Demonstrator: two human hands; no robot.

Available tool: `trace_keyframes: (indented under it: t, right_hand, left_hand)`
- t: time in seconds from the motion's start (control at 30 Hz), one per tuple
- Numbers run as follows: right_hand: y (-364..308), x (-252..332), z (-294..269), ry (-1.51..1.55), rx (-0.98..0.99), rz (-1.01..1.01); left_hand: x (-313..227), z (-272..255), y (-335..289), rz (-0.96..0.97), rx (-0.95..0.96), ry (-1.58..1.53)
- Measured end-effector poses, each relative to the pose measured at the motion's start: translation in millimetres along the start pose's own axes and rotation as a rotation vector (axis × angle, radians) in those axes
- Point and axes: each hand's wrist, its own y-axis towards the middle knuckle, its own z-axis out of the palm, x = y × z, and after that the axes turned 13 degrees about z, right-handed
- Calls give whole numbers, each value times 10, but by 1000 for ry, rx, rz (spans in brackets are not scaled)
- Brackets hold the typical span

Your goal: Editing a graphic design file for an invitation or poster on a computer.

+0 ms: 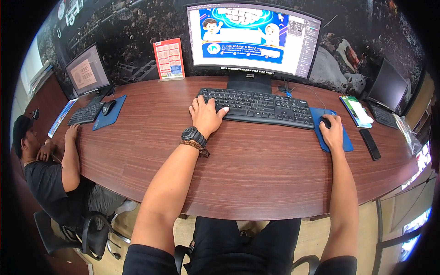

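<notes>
My left hand (207,117) rests on the left end of a black keyboard (261,107), its fingers spread over the keys and the thumb stretched to the right. A black watch and a beaded bracelet circle that wrist. My right hand (333,133) is wrapped round a black mouse (326,121), which sits on a blue mouse pad (347,143). Behind the keyboard stands a wide monitor (252,39), showing a blue and white design with two cartoon children and editing panels at its right side.
A red and white desk calendar (169,59) stands left of the monitor. On the right lie a black phone (370,144), a booklet (355,111) and another screen (388,87). At the far left a person (50,174) sits by a second monitor (87,71), with one arm on the wooden desk (256,174).
</notes>
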Motion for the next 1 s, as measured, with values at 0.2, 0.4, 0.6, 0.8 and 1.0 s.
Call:
trace_keyframes:
  t: [0.2,0.4,0.6,0.8,1.0]
  right_hand:
    - [11,-9,9,-8,-1,4]
    - [6,-5,-11,9,0,7]
    - [10,-54,29,25,-27,-18]
    - [0,-23,-4,32,-25,10]
    - [-19,0,5,34,-16,20]
  left_hand:
    - [-19,0,-12,0,11,3]
    - [-84,-41,17,49,7,47]
    - [-254,-52,135,-19,170,-42]
    - [-371,-199,424,-169,427,-77]
    - [-412,-276,470,-237,534,-69]
